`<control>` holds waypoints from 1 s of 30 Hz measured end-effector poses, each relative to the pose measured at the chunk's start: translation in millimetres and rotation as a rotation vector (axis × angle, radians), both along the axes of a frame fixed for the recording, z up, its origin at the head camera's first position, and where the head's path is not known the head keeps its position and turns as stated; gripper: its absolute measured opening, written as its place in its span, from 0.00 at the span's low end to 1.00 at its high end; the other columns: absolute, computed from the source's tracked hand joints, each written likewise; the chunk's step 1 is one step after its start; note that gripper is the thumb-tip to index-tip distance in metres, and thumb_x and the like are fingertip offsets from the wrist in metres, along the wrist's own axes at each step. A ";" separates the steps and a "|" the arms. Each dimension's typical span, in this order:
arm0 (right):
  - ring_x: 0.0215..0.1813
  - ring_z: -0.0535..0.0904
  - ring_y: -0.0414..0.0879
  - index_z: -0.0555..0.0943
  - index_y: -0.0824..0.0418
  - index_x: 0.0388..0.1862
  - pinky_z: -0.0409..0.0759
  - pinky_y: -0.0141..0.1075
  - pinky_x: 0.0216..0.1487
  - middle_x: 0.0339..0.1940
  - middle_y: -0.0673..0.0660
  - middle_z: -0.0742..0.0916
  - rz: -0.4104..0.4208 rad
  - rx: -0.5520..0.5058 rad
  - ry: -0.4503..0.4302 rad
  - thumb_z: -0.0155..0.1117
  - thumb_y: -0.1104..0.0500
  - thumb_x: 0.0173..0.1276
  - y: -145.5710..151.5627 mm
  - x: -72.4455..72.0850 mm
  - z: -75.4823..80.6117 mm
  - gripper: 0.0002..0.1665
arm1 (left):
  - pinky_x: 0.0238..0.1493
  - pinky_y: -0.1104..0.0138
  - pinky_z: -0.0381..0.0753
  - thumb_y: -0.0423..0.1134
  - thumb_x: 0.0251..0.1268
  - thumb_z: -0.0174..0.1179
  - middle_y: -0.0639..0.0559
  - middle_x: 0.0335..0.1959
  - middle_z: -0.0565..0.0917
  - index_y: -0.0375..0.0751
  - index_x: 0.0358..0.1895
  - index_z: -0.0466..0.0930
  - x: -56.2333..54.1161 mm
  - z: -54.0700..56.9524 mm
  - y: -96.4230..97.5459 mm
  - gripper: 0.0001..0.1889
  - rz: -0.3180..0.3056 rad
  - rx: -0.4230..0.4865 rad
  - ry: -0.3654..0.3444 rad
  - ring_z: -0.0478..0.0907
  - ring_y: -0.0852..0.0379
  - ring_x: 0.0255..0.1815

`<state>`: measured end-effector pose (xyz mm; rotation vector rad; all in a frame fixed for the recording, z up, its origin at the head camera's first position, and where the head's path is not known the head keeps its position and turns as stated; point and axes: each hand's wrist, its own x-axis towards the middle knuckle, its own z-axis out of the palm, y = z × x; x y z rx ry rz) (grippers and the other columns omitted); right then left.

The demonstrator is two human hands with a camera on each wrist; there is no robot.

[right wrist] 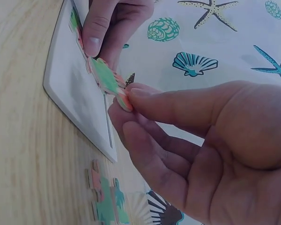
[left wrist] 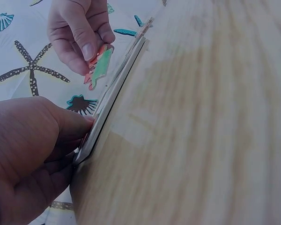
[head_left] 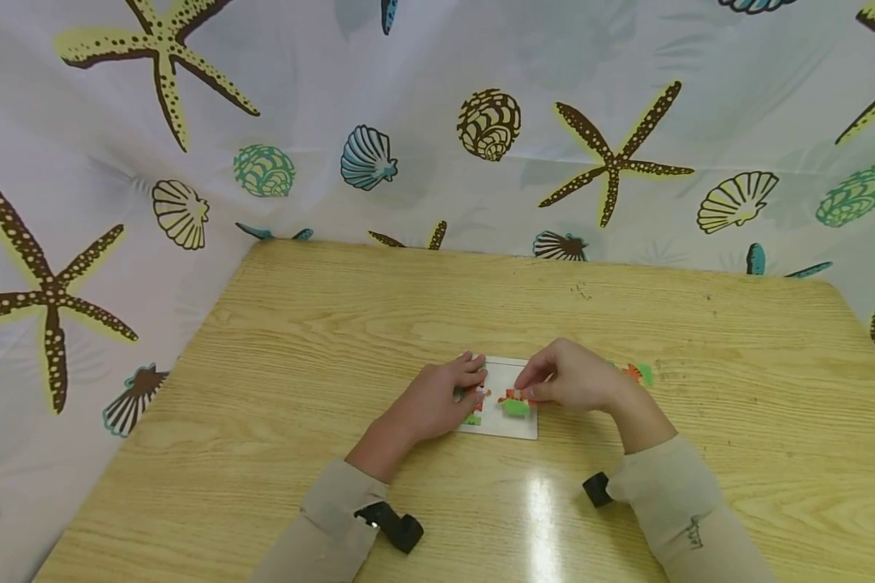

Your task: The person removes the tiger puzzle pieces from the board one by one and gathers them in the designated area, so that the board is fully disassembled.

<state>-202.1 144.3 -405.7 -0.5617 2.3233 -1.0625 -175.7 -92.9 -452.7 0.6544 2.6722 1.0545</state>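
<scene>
A white puzzle tray point(head_left: 503, 374) lies on the table, with joined orange and green pieces point(head_left: 473, 419) in its left part. My left hand point(head_left: 441, 397) rests over these pieces, fingers spread across them and partly hiding them. In the right wrist view its thumb point(right wrist: 92, 44) presses on a piece near the tray's edge. My right hand point(head_left: 574, 379) pinches a green and orange puzzle piece point(right wrist: 107, 79) between thumb and fingertips. That piece is tilted just over the bare right part of the tray, close to the joined pieces.
More puzzle pieces point(head_left: 639, 373) lie on the wooden table point(head_left: 321, 324) to the right of the tray, partly behind my right wrist. A white curtain point(head_left: 423, 178) printed with starfish and shells hangs along the table's back and left sides.
</scene>
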 end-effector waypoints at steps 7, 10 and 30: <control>0.35 0.81 0.42 0.88 0.67 0.41 0.82 0.36 0.39 0.38 0.56 0.90 -0.025 -0.022 -0.041 0.64 0.69 0.69 5.0 -1.0 1.2 0.07 | 0.76 0.55 0.64 0.39 0.74 0.58 0.46 0.74 0.69 0.36 0.68 0.74 -0.6 -1.5 0.4 0.22 0.004 0.004 0.004 0.58 0.49 0.79; 0.34 0.80 0.42 0.88 0.67 0.41 0.82 0.36 0.38 0.39 0.57 0.90 -0.021 -0.025 -0.041 0.64 0.69 0.69 7.0 -1.5 1.4 0.07 | 0.76 0.56 0.64 0.39 0.74 0.59 0.46 0.74 0.69 0.36 0.67 0.74 -0.9 -1.9 0.7 0.22 0.006 0.009 0.007 0.58 0.50 0.79; 0.16 0.62 0.40 0.86 0.61 0.42 0.62 0.30 0.17 0.29 0.57 0.85 -0.039 0.081 -0.027 0.61 0.66 0.73 19.7 -2.4 2.9 0.07 | 0.75 0.55 0.65 0.38 0.74 0.58 0.44 0.75 0.68 0.35 0.68 0.73 0.4 0.8 -0.6 0.22 -0.005 0.026 -0.011 0.57 0.48 0.80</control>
